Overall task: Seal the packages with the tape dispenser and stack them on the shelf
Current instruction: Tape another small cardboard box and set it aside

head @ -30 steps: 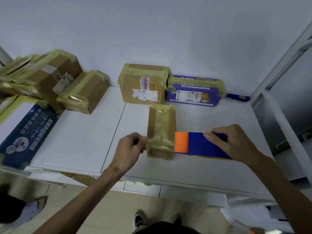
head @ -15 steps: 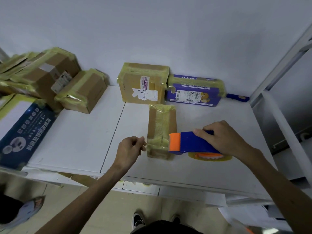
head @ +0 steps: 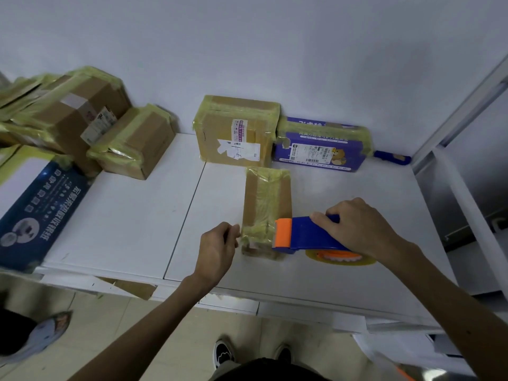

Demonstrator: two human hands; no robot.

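Head view, looking down: my left hand (head: 215,248) has its fingers curled, and the tips of thumb and forefinger pinch the yellowish tape (head: 255,235) at the near left edge of the small cardboard package (head: 265,199). My right hand (head: 360,226) grips the blue tape dispenser (head: 310,235) from above, fingers wrapped over its body. The dispenser's orange front end touches the near right side of the package. Its roll of tape (head: 341,257) shows just beneath my right wrist, low against the surface.

The package lies on the white shelf (head: 132,224), long side running from near to far, with bands of the yellowish tape along its top and across its near end.

Just beyond it, against the far wall, stands a larger brown box (head: 236,130), taped at its edges and carrying a white label. Touching that box on its right is a purple box (head: 321,145), also taped and labelled. A blue handle (head: 393,156) lies to the right of the purple box.

At far left several more taped cardboard boxes (head: 132,141) are piled together. A blue and white box (head: 35,204) lies at the left edge of the shelf.

Below the shelf's near edge I see my dark shoes (head: 224,353) on the floor, and another person's shoe (head: 46,334) at lower left.
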